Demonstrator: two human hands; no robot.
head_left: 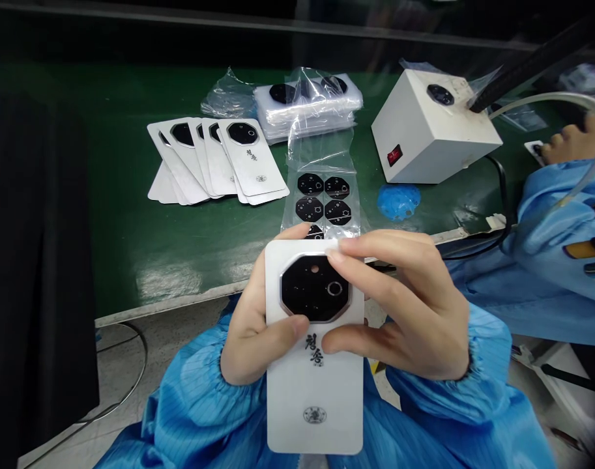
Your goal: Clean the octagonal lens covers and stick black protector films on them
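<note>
A white phone back cover [315, 391] is held upright in front of me, with dark lettering and an oval emblem on it. Near its top sits a black octagonal camera lens cover [307, 293] in a silvery frame. My left hand [258, 326] is closed around the cover's left side, its thumb at the lens cover's lower edge. My right hand [405, 299] bends over the right side. Two of its fingertips touch the upper right corner by the frame, and its thumb rests below the lens cover. Behind lies a clear sheet of black octagonal lens pieces [337, 212], partly hidden.
Several white back covers [251, 159] lie fanned out on the green table [116, 247]. Behind the sheet is a stack of clear plastic packs [307, 107]. A white box [419, 137] with a red switch and a blue crumpled film [399, 200] are right. A co-worker's hand [571, 142] shows far right.
</note>
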